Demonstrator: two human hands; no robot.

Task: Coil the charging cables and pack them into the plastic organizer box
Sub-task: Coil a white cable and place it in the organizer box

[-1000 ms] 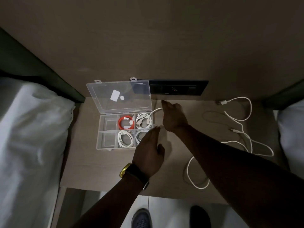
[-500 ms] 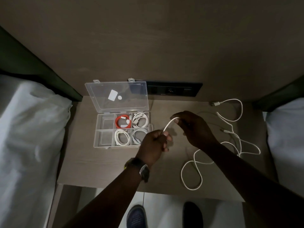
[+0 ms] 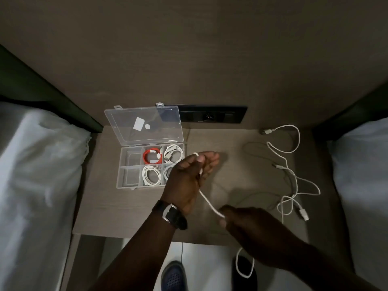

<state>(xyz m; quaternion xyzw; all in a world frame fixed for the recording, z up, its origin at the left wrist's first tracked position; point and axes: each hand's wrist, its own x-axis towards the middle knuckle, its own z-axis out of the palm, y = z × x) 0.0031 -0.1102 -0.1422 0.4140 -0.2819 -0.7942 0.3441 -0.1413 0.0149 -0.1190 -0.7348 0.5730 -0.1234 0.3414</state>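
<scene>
A clear plastic organizer box (image 3: 126, 181) sits open on the bedside table, its lid (image 3: 144, 124) leaning back. A red coiled cable (image 3: 151, 156) and white coils (image 3: 151, 175) fill several compartments; the two left ones hold nothing. My left hand (image 3: 189, 175) grips one end of a white cable (image 3: 210, 203) beside the box's right edge. My right hand (image 3: 243, 219) pinches the same cable nearer the table's front, stretching it taut. The cable's slack loops down past the table edge (image 3: 244, 265). Another loose white cable (image 3: 291, 164) lies tangled on the right.
A dark socket panel (image 3: 212, 117) is set in the wall behind the table (image 3: 117, 211). White bedding (image 3: 31, 175) flanks the table on the left and more (image 3: 361, 175) on the right. My shoes (image 3: 174, 277) show on the floor below.
My right hand has pulled back toward the table's front edge, drawing the cable out taut. The left hand has turned and keeps the end. The slack loop slid off the table.
</scene>
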